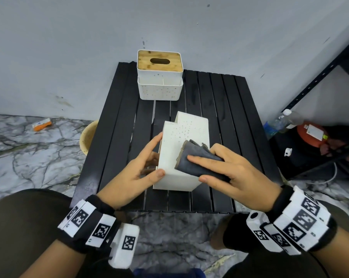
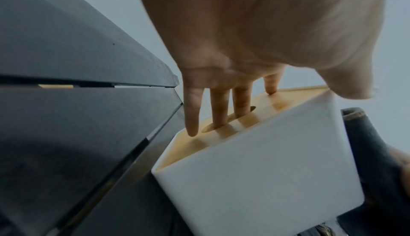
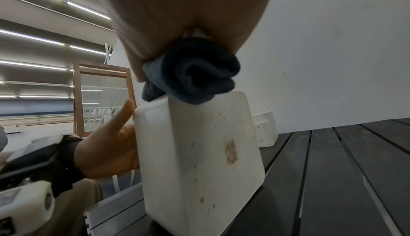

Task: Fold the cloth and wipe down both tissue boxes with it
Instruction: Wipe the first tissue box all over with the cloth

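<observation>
A white speckled tissue box (image 1: 181, 135) lies tipped on its side in the middle of the black slatted table (image 1: 219, 101). My left hand (image 1: 153, 157) holds it: fingers (image 2: 219, 110) lie on the wooden lid, two of them dipping into the slot, and the thumb sits over the near top edge. My right hand (image 1: 195, 168) grips a folded dark grey cloth (image 1: 191, 150) and presses it on the box's upward face; the cloth (image 3: 199, 75) is bunched under the palm against the box (image 3: 199, 152). The second tissue box (image 1: 159, 77) stands upright at the table's far edge.
A grey wall rises right behind the far box. A beige bowl (image 1: 88, 137) and an orange packet (image 1: 42, 124) lie on the marble floor to the left. To the right are a black shelf frame (image 1: 320, 73), a plastic bottle (image 1: 280, 123) and a red container (image 1: 312, 135).
</observation>
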